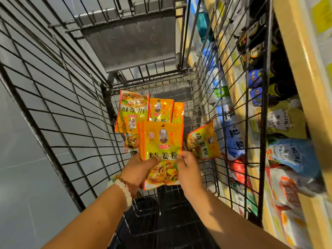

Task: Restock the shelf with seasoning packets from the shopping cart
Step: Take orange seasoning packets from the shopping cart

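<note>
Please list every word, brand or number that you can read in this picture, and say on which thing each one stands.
"精姜粉": on the seasoning packet held by the left hand and right hand.
"精姜粉": on the tilted packet leaning at the cart's right wall.
"精姜粉", upside down: on the far-left packet in the cart.
"HEINZ": on the blue pouch on the shelf.
Small red seals on the packets, shelf price tags and dark jar labels: too small or blurred to read.

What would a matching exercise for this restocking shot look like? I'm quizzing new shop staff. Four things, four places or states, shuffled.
Things:
1. held packet
2. tilted packet
3. bead bracelet
4. Heinz pouch

Places or states:
A. on the left wrist
B. on the shelf, outside the cart
C. gripped by both hands
D. leaning by the cart's right wall

Pairs: 1-C, 2-D, 3-A, 4-B
</note>
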